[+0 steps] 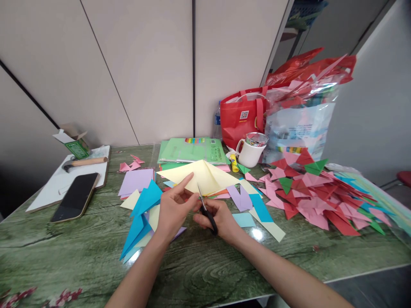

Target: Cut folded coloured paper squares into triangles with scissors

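A folded sheet of pale yellow paper is pinched in my left hand, with its wide points spreading left and right above the table. My right hand grips a pair of scissors by the black handles. The blades reach up against the lower part of the yellow sheet; whether they are parted I cannot tell. Blue folded paper lies beside my left wrist. Just past my right hand are a lilac strip, a light blue piece and a blue and cream strip.
A large heap of pink and red folded papers covers the right side. Behind stand a white mug, a glue stick, a red bag and green paper packs. At left are a phone and a hammer.
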`<action>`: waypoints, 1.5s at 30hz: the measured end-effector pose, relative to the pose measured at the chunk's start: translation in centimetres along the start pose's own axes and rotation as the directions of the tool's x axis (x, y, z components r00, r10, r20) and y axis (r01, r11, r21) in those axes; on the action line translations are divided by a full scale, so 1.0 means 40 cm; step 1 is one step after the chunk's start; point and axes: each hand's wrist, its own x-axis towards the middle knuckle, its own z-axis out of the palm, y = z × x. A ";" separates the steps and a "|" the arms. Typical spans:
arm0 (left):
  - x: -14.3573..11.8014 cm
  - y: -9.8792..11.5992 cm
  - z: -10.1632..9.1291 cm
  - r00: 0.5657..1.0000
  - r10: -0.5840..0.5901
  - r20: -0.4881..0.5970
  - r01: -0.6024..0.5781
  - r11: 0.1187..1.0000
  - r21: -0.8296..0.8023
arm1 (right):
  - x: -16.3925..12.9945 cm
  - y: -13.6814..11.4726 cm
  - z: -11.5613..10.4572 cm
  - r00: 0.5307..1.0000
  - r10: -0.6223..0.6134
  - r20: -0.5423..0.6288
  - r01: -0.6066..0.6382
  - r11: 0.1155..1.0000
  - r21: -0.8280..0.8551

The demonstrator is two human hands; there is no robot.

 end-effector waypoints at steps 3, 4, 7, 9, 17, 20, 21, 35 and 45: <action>0.001 -0.005 -0.003 1.000 0.022 0.012 -0.023 1.000 0.021 | 0.001 -0.001 0.001 1.000 0.001 -0.016 -0.001 1.000 -0.005; 0.001 -0.005 -0.005 0.999 0.030 0.011 -0.030 0.999 0.028 | 0.001 -0.001 0.001 1.000 0.004 -0.021 -0.004 1.000 -0.004; 0.007 -0.006 -0.014 0.998 0.061 -0.033 -0.060 0.998 0.034 | 0.001 0.000 0.001 0.999 0.015 -0.035 -0.016 1.000 -0.013; 0.013 -0.007 -0.021 0.993 0.085 -0.083 -0.082 0.996 0.030 | 0.001 0.001 0.000 1.000 0.014 -0.028 -0.015 1.000 -0.025; 0.015 -0.015 -0.026 0.978 0.141 -0.154 -0.121 0.984 0.128 | -0.004 -0.003 0.000 0.999 0.032 0.015 -0.031 0.999 -0.024; 0.010 -0.012 -0.022 0.982 0.131 -0.139 -0.112 0.984 0.141 | -0.004 -0.008 0.000 0.999 0.033 0.016 -0.033 0.999 -0.015; 0.008 -0.010 -0.020 0.984 0.124 -0.131 -0.106 0.984 0.141 | -0.004 -0.010 0.000 0.999 0.028 0.019 -0.028 1.000 -0.011; -0.002 -0.003 -0.008 0.994 0.073 -0.086 -0.064 0.993 0.102 | -0.005 -0.022 0.002 1.000 0.006 -0.007 -0.006 1.000 -0.010; -0.003 -0.002 -0.008 0.996 0.053 -0.075 -0.046 0.995 0.083 | -0.006 -0.016 0.001 0.999 0.023 -0.026 -0.023 1.000 -0.008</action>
